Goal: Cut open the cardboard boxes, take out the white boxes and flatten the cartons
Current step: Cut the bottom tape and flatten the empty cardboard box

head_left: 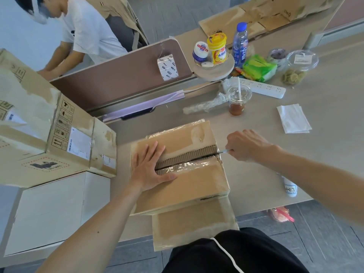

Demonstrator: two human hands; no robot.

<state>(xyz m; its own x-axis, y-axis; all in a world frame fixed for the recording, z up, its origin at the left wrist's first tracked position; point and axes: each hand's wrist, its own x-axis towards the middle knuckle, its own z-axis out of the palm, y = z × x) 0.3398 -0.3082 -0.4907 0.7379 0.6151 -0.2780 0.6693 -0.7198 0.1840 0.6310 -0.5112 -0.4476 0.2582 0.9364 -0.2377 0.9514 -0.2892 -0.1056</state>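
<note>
Beige office desk (325, 146), cluttered toward the back: iced drink cup (237, 101), power strip (264, 88), napkin (293, 118). Cardboard box (197, 182) sits at the desk's near edge, one flap (193, 227) hanging off toward the lap. Left hand (151, 166) lies flat, fingers spread, pressing the top beside the centre seam (187, 160). Right hand (246, 146) is curled round a small cutter (223, 152) whose tip meets the seam's right end.

Judgement: corrugated walls stiff, clear tape slick, carton probably light enough to skid. Press flat on a flap, well off the blade line.

Room: open desk to the right; stacked cartons (59, 134) over a white box (53, 209) crowd the left.
</note>
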